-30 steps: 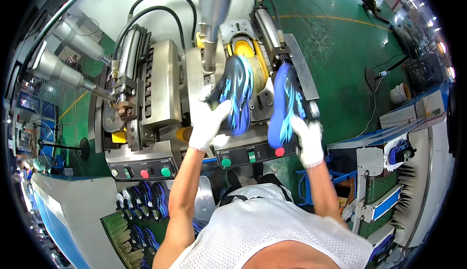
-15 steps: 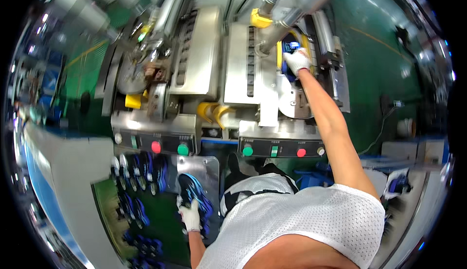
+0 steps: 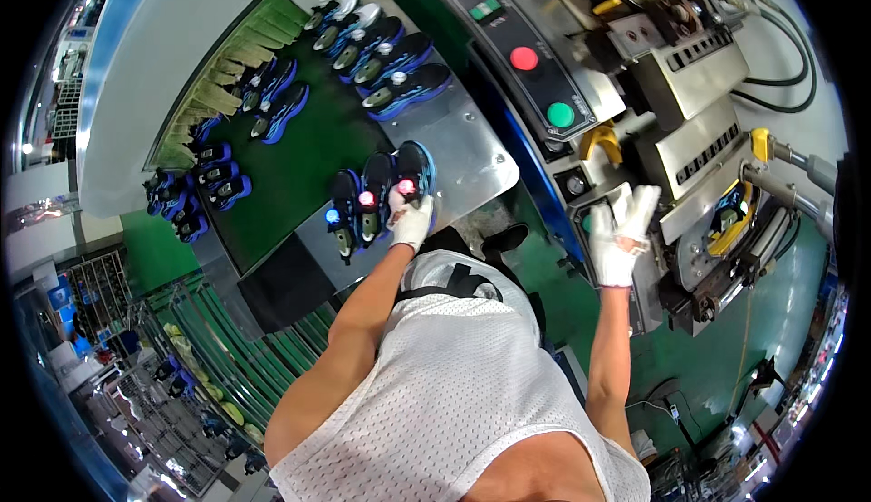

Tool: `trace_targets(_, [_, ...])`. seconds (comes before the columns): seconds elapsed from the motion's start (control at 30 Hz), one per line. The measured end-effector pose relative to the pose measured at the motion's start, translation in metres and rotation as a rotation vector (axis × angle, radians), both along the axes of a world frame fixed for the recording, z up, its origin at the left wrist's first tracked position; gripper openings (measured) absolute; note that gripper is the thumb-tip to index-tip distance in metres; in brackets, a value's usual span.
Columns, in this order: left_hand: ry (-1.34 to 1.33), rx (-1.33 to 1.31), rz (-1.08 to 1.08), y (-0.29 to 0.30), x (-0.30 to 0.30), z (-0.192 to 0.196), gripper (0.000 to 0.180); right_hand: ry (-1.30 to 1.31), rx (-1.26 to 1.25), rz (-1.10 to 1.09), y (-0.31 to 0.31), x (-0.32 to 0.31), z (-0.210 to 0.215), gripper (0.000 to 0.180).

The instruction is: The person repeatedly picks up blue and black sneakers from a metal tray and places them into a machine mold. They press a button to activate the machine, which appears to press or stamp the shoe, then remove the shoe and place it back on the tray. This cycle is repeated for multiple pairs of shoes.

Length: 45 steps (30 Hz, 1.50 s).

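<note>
My left hand (image 3: pixel 412 224), in a white glove, is closed on the heel end of a black-and-blue sneaker (image 3: pixel 416 165) at the edge of the metal table. A red light glows by its fingers. Beside it stand two similar shoes: a middle sneaker (image 3: pixel 376 175) with a red light and a left sneaker (image 3: pixel 344 195) with a blue one. My right hand (image 3: pixel 622 234), also gloved, holds nothing. Its fingers spread over the near control panel of the press machine (image 3: pixel 699 162), partly covering a green button. Another shoe (image 3: pixel 729 216) sits in the machine's near station, against yellow pads.
Several more sneakers (image 3: pixel 404 89) line the metal table's far side, and others rest on the green conveyor belt (image 3: pixel 299 166) by a bristle curtain (image 3: pixel 213 76). The far control panel (image 3: pixel 524 48) carries red and green buttons. A roller rack (image 3: pixel 240 325) lies at lower left.
My view has turned left toward the shoe table. My right hand has left the shoe in the machine and come back over the control panel. My left hand stays at the table's shoes.
</note>
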<state>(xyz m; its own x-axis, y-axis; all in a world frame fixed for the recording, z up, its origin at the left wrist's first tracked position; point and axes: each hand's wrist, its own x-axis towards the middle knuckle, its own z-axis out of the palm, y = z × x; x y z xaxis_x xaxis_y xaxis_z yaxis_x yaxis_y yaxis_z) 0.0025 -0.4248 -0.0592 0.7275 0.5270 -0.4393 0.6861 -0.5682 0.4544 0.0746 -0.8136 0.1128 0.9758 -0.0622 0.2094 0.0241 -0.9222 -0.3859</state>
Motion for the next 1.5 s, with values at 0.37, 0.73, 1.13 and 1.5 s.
trace_targets(0.37, [-0.423, -0.175, -0.090, 0.104, -0.046, 0.082, 0.076, 0.604, 0.136, 0.299, 0.182, -0.027, -0.074, 0.106])
trace_targets(0.73, [0.000, -0.474, 0.162, 0.116, 0.000, 0.071, 0.084, 0.909, 0.214, -0.186, 0.331, -0.031, -0.139, 0.080])
trace_targets(1.13, [0.066, -0.437, -0.914, -0.024, 0.013, 0.116, 0.095, 0.120, 1.541, -0.895, 0.197, -0.184, 0.020, 0.056])
trace_targets(1.5, [0.126, -0.482, -2.087, -0.266, -0.205, 0.249, 0.083, -1.191, 1.280, -1.730, 0.173, -0.501, 0.089, 0.040])
